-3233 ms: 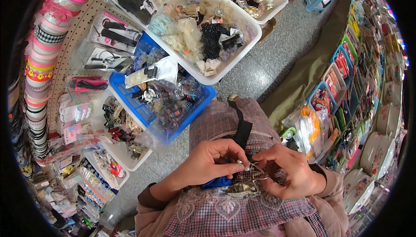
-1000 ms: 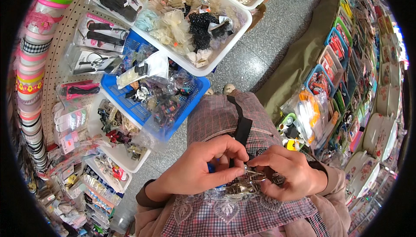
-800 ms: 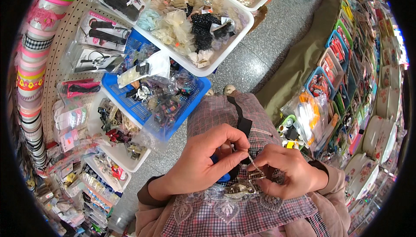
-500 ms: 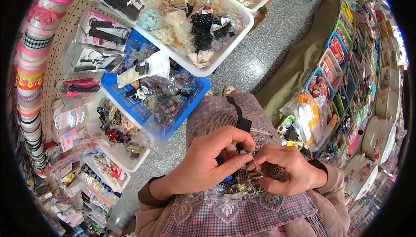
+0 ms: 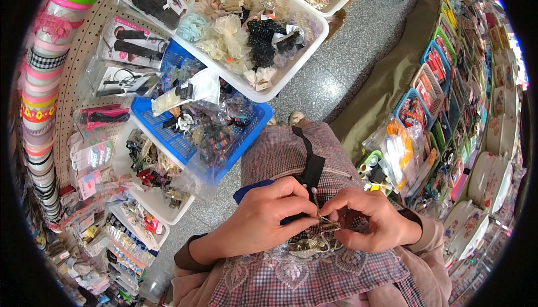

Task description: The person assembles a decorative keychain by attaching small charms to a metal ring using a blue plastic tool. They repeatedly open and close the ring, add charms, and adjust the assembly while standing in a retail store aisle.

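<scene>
A grey speckled tile floor [image 5: 336,82] ran between a cream pegboard wall [image 5: 78,91] on the left and crowded display shelves [image 5: 459,71] on the right, with a dark olive cloth [image 5: 392,60] along their foot. Far left of centre, a white plastic bin [image 5: 269,95] of cream and black fabric hair pieces overlapped a blue slotted plastic basket [image 5: 238,164].

Nearest lay the person's lap, under a pink-and-grey plaid apron [image 5: 297,150]. Above it, between the hands, was a small gold-toned metal ornament [image 5: 329,227] — the left hand [image 5: 274,214] pinched at its left end, the right hand [image 5: 372,223] clamped thumb and forefinger on its right. Shiny metal pieces [image 5: 305,248] lay just nearer.
</scene>
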`<state>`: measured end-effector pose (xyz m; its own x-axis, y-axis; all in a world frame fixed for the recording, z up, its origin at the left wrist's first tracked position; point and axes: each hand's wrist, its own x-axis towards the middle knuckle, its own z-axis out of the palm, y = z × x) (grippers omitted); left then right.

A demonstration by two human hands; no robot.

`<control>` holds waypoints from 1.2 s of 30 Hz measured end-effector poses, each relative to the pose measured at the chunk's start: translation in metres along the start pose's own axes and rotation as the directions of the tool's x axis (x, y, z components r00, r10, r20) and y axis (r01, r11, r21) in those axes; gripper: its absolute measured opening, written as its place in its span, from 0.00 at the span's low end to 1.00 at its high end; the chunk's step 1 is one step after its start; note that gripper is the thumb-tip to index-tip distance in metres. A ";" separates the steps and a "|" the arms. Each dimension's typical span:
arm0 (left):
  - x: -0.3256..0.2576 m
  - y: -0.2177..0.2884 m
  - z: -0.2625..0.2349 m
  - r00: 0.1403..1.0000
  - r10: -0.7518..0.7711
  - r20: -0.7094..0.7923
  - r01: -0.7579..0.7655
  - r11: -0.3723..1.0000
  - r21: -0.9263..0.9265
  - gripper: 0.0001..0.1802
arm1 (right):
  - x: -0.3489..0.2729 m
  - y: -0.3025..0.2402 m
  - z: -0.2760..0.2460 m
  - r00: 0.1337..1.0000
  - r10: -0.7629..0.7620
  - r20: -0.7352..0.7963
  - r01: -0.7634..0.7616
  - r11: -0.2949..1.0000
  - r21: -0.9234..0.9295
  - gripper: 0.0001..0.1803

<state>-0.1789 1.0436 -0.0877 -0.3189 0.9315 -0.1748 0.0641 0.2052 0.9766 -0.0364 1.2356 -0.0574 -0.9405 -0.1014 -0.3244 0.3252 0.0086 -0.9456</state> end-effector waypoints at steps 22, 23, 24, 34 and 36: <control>0.009 0.009 -0.003 0.990 0.031 0.141 -0.020 0.997 -0.075 0.11 | 0.000 0.000 0.001 0.996 -0.079 -0.047 0.077 0.996 -0.052 0.30; 0.008 0.010 -0.002 0.989 0.006 0.149 0.006 0.997 -0.083 0.12 | 0.000 0.000 0.001 0.997 -0.063 -0.053 0.062 0.998 -0.025 0.29; 0.008 0.011 -0.002 0.987 -0.021 0.158 0.037 0.994 -0.100 0.13 | 0.001 0.000 0.002 0.997 -0.046 -0.057 0.046 0.999 0.002 0.28; 0.018 0.006 -0.011 0.976 0.189 0.109 -0.204 0.967 0.153 0.12 | 0.000 -0.001 -0.002 0.999 -0.023 -0.042 0.023 1.000 0.005 0.21; 0.020 0.004 -0.013 0.974 0.186 0.132 -0.200 0.974 0.104 0.15 | -0.001 0.000 -0.001 0.997 -0.053 -0.059 0.053 0.999 0.004 0.21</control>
<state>-0.1976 1.0588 -0.0857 -0.1742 0.9847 -0.0048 0.2244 0.0444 0.9735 -0.0356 1.2365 -0.0575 -0.9605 -0.0431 -0.2751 0.2754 -0.0006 -0.9613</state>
